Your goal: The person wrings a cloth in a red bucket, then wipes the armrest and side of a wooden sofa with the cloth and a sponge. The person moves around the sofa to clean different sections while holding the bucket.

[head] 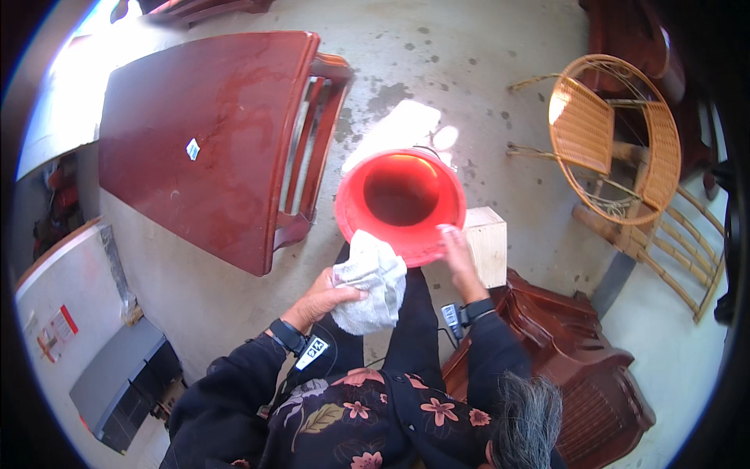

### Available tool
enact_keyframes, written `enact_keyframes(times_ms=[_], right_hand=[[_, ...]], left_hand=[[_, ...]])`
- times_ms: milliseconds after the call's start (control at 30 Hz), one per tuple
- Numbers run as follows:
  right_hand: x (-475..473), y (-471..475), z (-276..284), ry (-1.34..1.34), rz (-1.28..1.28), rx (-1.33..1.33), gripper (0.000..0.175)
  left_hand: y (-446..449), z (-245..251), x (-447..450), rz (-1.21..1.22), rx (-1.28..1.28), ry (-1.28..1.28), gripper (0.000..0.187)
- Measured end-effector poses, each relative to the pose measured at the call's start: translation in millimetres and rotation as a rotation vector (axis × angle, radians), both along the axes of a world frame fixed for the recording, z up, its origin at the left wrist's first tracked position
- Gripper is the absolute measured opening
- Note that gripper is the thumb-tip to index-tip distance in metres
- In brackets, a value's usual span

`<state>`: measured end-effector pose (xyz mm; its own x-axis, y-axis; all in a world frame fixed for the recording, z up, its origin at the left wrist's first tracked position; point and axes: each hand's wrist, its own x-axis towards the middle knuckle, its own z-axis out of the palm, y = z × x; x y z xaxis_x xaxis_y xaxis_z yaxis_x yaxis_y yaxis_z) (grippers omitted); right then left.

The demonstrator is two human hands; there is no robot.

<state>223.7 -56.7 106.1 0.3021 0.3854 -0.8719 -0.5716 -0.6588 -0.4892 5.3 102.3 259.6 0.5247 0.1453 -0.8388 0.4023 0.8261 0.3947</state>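
My left hand (337, 296) grips a crumpled white cloth (370, 287) just in front of a red plastic bucket (351, 214). The bucket's mouth faces me, and its inside looks dark towards the bottom. At the bucket's right rim is my right hand (460, 258), blurred; its fingertips overlap the rim, and whether they touch it cannot be told. No object shows in that hand. A wooden block or box (489, 249) stands right beside the bucket.
A red-brown wooden table (199, 146) stands at the left. Carved wooden furniture (574, 375) lies close at the lower right. Farther right are a wicker-seated round chair (583, 126) and a bamboo chair (679, 258). Dark spots mark the concrete floor (492, 35).
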Motion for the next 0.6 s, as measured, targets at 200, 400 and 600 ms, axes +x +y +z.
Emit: enact_keyframes(times_ms=[200, 400, 600], right_hand=[[71, 53, -93, -0.718, 0.41, 0.025, 0.041], [87, 133, -156, -0.604, 0.633, 0.134, 0.046], [112, 164, -195, -0.371, 0.817, 0.096, 0.055]], left_hand=[[-8, -13, -24, 0.083, -0.065, 0.047, 0.047], [-7, -32, -35, 0.057, -0.126, 0.078, 0.045], [4, -43, -37, 0.047, -0.136, 0.077, 0.046]])
